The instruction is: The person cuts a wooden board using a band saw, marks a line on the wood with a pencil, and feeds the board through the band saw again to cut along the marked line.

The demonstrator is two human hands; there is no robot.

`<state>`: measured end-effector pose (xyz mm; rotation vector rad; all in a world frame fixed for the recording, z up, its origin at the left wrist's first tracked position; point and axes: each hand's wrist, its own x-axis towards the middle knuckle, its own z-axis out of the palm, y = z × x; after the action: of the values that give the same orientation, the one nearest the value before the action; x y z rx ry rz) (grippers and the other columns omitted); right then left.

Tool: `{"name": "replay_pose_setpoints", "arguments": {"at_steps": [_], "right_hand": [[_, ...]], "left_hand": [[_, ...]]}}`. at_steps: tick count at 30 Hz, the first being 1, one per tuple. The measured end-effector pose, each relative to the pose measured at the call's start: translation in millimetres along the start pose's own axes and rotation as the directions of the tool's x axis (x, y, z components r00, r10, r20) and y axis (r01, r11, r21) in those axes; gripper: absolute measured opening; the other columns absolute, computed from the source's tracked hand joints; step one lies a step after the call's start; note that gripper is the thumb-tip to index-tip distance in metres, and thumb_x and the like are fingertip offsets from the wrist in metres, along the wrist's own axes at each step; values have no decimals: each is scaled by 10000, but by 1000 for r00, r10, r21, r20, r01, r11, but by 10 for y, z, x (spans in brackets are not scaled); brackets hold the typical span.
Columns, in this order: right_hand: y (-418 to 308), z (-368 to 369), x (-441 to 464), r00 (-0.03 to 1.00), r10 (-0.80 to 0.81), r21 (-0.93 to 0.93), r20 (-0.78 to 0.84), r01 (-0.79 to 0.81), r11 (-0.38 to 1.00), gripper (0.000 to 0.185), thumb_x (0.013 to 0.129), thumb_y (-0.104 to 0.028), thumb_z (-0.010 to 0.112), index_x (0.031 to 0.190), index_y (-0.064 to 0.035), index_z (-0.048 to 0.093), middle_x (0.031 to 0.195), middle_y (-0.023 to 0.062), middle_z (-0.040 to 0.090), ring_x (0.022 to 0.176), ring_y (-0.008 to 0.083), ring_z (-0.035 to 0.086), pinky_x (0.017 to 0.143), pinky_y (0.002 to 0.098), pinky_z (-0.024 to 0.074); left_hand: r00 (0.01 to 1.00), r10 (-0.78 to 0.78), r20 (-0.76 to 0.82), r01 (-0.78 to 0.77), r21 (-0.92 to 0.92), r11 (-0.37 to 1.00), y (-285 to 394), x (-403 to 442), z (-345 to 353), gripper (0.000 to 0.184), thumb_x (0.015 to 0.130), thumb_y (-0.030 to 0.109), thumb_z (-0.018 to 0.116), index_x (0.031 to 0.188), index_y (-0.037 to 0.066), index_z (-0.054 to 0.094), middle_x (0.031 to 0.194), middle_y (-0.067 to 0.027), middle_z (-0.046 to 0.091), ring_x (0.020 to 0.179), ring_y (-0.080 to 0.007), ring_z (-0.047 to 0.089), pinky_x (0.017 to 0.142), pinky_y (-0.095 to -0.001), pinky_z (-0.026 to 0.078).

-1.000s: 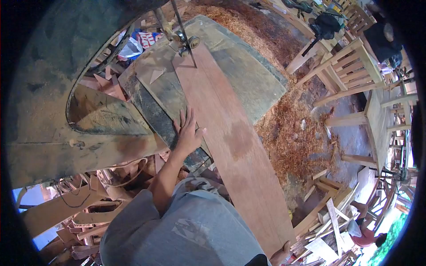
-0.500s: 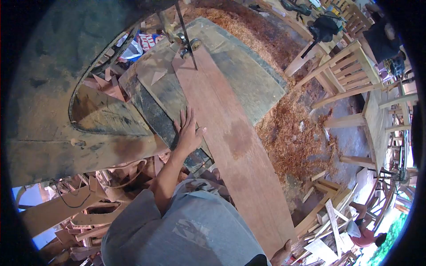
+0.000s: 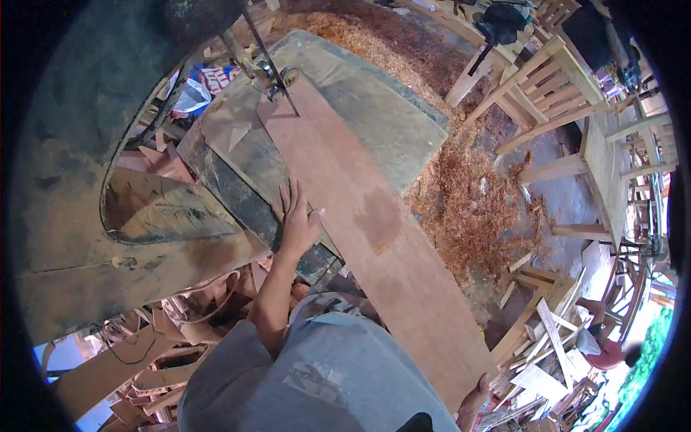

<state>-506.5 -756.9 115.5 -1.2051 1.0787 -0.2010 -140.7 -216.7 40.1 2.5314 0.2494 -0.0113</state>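
A long reddish-brown wooden board lies across the worn bandsaw table and runs back past my body. At its far end, the upright bandsaw blade meets the wood next to round metal guides. My left hand rests flat, fingers stretched and slightly spread, on the table at the board's left edge; its thumb touches the wood. Around the near end of the board, my right hand is closed, with part of it hidden under the board and by the frame's edge.
The large saw body fills the left side. Wood shavings cover the floor beside the table. Wooden chairs stand at right, and scrap wood is heaped at lower right. A person sits beyond.
The view has turned slightly, so the saw and board sit further left at the top. Both hands keep their places on the table and board, and the blade stays at the board's far end.
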Motion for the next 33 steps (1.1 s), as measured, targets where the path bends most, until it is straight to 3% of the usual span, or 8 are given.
{"name": "replay_pose_setpoints", "arguments": {"at_steps": [5,9,14,18,20,23,30,33], "right_hand": [[-210,149,-45,998,-34,-140,44,39,989,592,962,-371,609,1340,78,540,1327,173,603,1201,305,576,1079,429,410],[-178,150,111,998,-40,-73,51,44,996,587,958,-364,612,1338,78,542,1327,175,602,1194,305,581,1076,425,410],[-251,261,267,987,-144,-193,75,156,969,610,942,-366,635,1342,83,535,1341,176,592,1240,298,556,1107,426,379],[-510,721,98,990,-119,-139,78,129,982,619,939,-365,637,1352,83,528,1347,176,587,1268,290,531,1133,421,345],[-490,624,226,997,-78,-172,5,78,982,738,917,-239,670,1494,83,342,1511,196,435,1417,316,386,1219,429,223],[-508,657,289,991,-124,-220,43,130,967,748,918,-250,679,1497,82,340,1515,199,429,1427,314,374,1228,423,200],[-248,206,736,978,-156,-264,139,188,946,649,974,-291,614,1456,90,406,1478,192,478,1399,305,416,1207,421,239],[-232,293,791,988,-108,-141,111,124,982,577,931,-305,648,1356,65,526,1355,175,576,1281,298,514,1141,425,338]], "left_hand": [[1000,2,-15,-2,20,1000,-48,23,42,862,907,246,681,1575,2,193,1658,-220,154,1526,-471,62,1146,-721,8],[1000,-20,-21,20,9,1000,-28,73,33,861,906,240,680,1571,-6,191,1661,-213,151,1530,-460,64,1140,-731,15],[999,-43,-7,43,-2,999,-11,154,-28,860,909,246,677,1571,-6,189,1666,-206,131,1534,-445,54,1143,-728,-3],[997,-78,6,78,13,997,-4,205,-51,851,916,252,670,1570,-8,191,1666,-207,125,1535,-441,51,1146,-724,-8],[998,-64,-16,65,24,998,-35,223,-23,842,921,252,664,1570,-3,192,1667,-206,122,1536,-438,49,1148,-721,-2],[997,-80,-14,81,10,997,-83,254,-5,853,924,266,659,1590,36,180,1681,-180,98,1542,-430,23,1151,-703,-28],[995,-100,-29,101,28,995,-51,315,-53,850,920,269,662,1576,3,191,1669,-198,123,1537,-436,44,1164,-691,-12],[991,-130,-15,131,29,991,-157,394,-33,855,921,277,661,1579,3,188,1668,-200,128,1539,-428,43,1167,-684,-18]]}}
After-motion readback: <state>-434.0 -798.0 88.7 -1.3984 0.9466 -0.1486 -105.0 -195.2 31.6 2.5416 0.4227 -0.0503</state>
